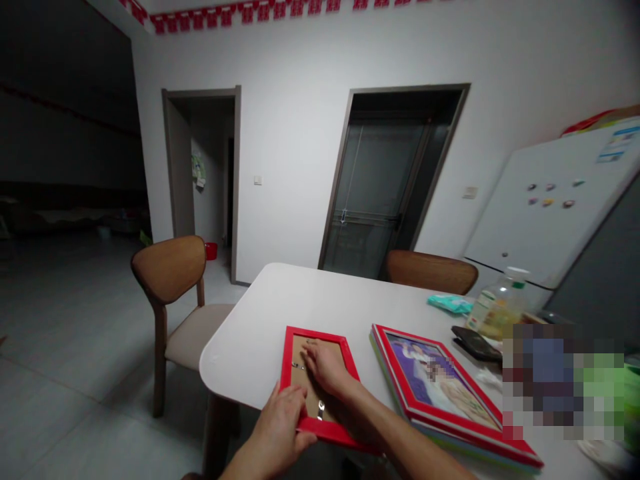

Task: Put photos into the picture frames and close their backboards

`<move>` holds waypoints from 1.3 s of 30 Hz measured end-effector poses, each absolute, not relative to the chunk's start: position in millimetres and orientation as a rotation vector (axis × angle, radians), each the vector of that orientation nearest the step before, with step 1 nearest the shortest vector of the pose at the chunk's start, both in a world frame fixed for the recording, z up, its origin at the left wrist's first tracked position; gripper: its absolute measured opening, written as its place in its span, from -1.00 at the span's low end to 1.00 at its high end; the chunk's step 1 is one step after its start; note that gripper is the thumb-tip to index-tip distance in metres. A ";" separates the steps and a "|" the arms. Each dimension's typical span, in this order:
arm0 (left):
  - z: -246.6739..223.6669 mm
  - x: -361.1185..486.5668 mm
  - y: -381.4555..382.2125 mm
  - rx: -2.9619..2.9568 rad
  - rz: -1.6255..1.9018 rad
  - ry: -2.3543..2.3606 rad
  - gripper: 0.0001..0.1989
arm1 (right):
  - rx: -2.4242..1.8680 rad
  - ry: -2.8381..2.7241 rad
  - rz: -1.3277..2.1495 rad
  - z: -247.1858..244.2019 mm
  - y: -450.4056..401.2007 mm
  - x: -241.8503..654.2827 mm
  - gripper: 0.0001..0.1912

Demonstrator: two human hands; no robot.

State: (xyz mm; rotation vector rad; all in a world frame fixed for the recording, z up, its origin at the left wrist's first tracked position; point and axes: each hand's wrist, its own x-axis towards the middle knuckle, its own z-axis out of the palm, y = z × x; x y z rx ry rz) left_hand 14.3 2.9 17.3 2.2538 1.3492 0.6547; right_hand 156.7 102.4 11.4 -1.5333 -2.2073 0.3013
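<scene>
A red picture frame [353,360] lies face down at the near edge of the table, its brown backing board [314,395] facing up. My left hand [281,421] is closed around the frame's lower left edge, with the thumb at the near side. Over the upper part of the board is my right hand [327,367], its bent fingers together at a small metal fitting near the top; the hand hides what the fingertips grip, if anything. A metal hanger [321,409] shows at the board's near end, and another small fitting [298,365] at its left side.
Right of the frame, a larger red-framed picture [440,380] lies on a stack. Beyond it are a dark phone-like object [477,345], a teal packet [450,304] and a clear bottle [500,303]. Wooden chairs stand at the table's left [170,270] and far side [433,270].
</scene>
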 end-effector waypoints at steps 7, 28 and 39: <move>16.2 15.6 2.9 2.269 0.606 1.369 -0.43 | -1.841 -1.956 0.252 6.1 141.4 166.3 -0.74; 19.3 53.0 12.4 2.329 0.601 1.312 -0.43 | -1.449 -1.369 0.627 31.4 94.1 213.2 -0.63; 103.6 95.1 14.1 1.158 1.608 0.745 -0.57 | -0.813 -0.855 1.240 39.9 26.6 185.7 -0.65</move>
